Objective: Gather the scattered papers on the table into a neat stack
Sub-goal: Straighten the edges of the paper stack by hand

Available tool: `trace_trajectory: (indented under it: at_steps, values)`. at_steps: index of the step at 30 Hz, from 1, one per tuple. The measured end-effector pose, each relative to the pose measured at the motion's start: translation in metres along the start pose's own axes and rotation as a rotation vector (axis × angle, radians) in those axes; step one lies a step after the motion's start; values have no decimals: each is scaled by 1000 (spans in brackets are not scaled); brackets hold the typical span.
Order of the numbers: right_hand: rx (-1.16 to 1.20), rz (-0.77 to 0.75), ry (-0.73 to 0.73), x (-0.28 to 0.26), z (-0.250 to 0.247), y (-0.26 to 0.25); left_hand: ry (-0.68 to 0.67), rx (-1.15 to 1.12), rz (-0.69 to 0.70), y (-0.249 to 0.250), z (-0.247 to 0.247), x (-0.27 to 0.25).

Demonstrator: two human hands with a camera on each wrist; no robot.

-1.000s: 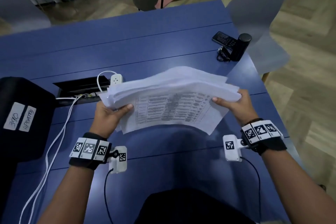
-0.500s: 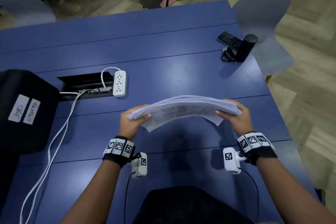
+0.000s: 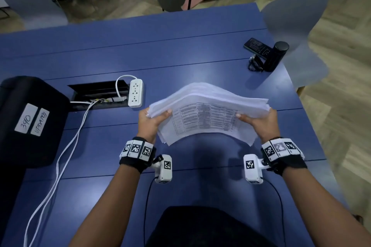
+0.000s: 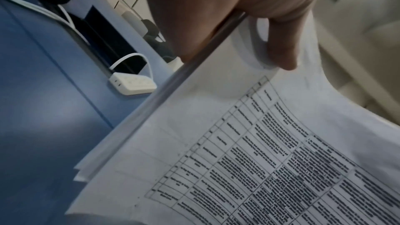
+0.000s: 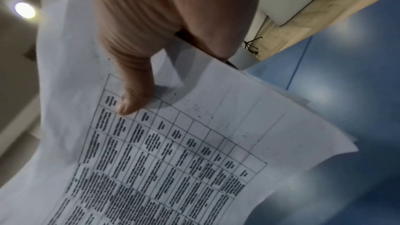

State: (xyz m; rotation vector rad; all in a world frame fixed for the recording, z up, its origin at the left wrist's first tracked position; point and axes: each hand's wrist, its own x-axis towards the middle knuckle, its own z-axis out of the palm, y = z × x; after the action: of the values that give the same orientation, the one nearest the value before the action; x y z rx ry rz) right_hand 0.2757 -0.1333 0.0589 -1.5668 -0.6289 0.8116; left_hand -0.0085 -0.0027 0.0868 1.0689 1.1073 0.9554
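A thick sheaf of white printed papers (image 3: pixel 204 114) hangs above the blue table (image 3: pixel 180 62), tilted so the sheet with a printed table faces me, the middle bowed upward. My left hand (image 3: pixel 151 120) grips its left edge, thumb on the near face. My right hand (image 3: pixel 261 121) grips the right edge the same way. In the left wrist view the thumb presses the papers (image 4: pixel 249 143) near a corner. In the right wrist view the thumb lies on the printed grid of the papers (image 5: pixel 173 151). The sheet edges are uneven at the lower corners.
A white power strip (image 3: pixel 136 95) lies beside an open cable hatch (image 3: pixel 96 94), with white cables trailing left. A black case (image 3: pixel 26 120) with labels sits at the left edge. A phone (image 3: pixel 258 47), a black cylinder (image 3: pixel 276 58) and keys are at the far right. Chairs stand behind.
The sheaf was lowered nearly flat half a second ago and is now raised and tilted toward me again. Both hands kept their grip on its ends.
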Motion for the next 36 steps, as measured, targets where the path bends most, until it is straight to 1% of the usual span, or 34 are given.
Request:
trace_trajectory:
  at_steps: [3,5,6,8,9,10,12,15,17,19,21,23,25,29,31,33,36]
  values:
    - [28,-28,22,-9,-6,0,41,-8,42,-4,-5,0]
    - [10,33,12,-18,-10,14,28,91,-9,-20,-9,-6]
    - [15,78,-9,-23,-12,23,-10,136,-53,-29,-11,-10]
    - [25,129,-59,-33,-17,35,-108,185,-95,-41,-13,-19]
    - [27,131,-66,-34,-19,36,-131,179,-105,-43,-13,-22]
    - [41,127,-54,-35,-21,33,-125,137,-100,-42,-11,-24]
    - [102,112,-3,-35,-20,21,-53,45,-63,-37,-8,-26]
    - [223,56,77,-34,-11,4,39,-30,29,-26,4,-26]
    - [264,42,148,-32,-2,-1,137,-59,30,-23,14,-25]
    - [266,85,210,-30,4,-3,201,-83,8,-21,17,-21]
    - [310,111,246,-29,5,-4,200,-99,16,-21,17,-18]
    - [322,131,252,-29,6,-6,169,-93,47,-22,15,-17]
    - [313,144,270,-29,6,-7,162,-74,66,-23,15,-17]
    - [251,124,308,-26,3,-4,189,-51,70,-21,14,-16]
    - [250,107,299,-28,1,-3,139,-61,77,-21,12,-15]
    - [260,74,260,-29,-1,-2,51,-15,90,-23,7,-16]
    - [255,36,140,-33,-6,2,-113,40,64,-35,-9,-13]
